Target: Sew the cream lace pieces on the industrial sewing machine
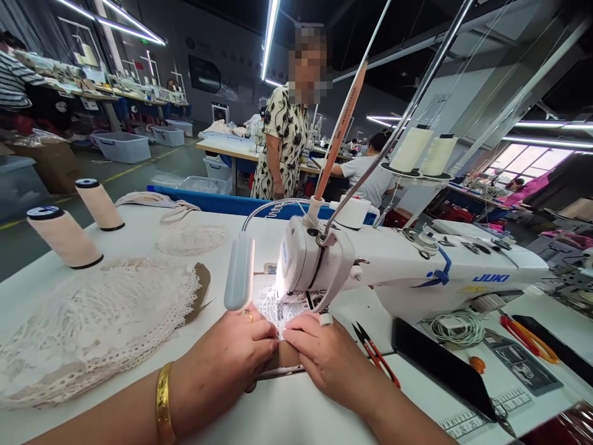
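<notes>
White lace fabric (267, 304) lies under the needle area of a white sewing machine (393, 256), lit by a small grey lamp (239, 275). At its near edge, my left hand (229, 346), with a ring and a gold bangle at the wrist, has its fingers closed on the lace. My right hand (328, 352) pinches the same edge from the other side, its fingertips close to the left ones. A brown patch (288, 355) shows between and below the hands. The needle itself is hidden behind the machine head. Red-handled thread snips (377, 355) lie beside my right hand.
Stacked lace pieces (106, 309) and thread cones (65, 238) occupy the left side. On the right lie a black phone (440, 368), a clear ruler (491, 411), a coiled cord (458, 327) and orange-handled scissors (532, 340). A person (280, 142) stands beyond the table.
</notes>
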A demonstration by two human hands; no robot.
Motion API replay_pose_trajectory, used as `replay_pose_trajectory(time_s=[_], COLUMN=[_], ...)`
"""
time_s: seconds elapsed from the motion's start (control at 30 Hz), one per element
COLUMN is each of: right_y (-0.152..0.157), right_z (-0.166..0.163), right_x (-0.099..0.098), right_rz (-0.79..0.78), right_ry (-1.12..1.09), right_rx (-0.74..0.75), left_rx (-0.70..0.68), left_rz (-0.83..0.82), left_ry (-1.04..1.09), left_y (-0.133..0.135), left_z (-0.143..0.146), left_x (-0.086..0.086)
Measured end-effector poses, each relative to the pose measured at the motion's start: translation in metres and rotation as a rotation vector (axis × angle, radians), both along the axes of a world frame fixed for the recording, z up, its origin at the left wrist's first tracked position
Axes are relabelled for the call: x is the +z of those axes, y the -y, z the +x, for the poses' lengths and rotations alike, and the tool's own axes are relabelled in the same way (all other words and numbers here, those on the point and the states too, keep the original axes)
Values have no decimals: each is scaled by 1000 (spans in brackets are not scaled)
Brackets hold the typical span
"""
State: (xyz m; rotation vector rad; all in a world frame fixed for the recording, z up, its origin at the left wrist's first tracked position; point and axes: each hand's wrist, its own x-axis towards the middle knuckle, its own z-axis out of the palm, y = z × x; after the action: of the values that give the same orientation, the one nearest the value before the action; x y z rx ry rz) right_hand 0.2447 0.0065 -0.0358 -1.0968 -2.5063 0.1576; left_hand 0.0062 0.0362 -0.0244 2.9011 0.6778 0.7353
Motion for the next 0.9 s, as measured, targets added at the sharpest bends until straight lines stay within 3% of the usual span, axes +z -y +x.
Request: replay_pose_trajectory(time_s=[0.5, 0.67, 0.77, 0.9], right_y=[-11, -9, -6, -3], right_z=[-3, -4, -5, -8], right_x=[-17, -18, -16, -12], right_rz=[81, 104, 117, 128], right_ry=[-38, -23, -33, -78], right_rx=[-173, -196, -189, -131], left_rx=[106, 124, 217, 319], left_rz=[35, -27, -44, -68], left_ry=[-80, 69, 132, 62], left_y=[-21, -21, -25, -31], left_z=[0, -4, -13, -21], left_x=[-5, -2, -1, 5])
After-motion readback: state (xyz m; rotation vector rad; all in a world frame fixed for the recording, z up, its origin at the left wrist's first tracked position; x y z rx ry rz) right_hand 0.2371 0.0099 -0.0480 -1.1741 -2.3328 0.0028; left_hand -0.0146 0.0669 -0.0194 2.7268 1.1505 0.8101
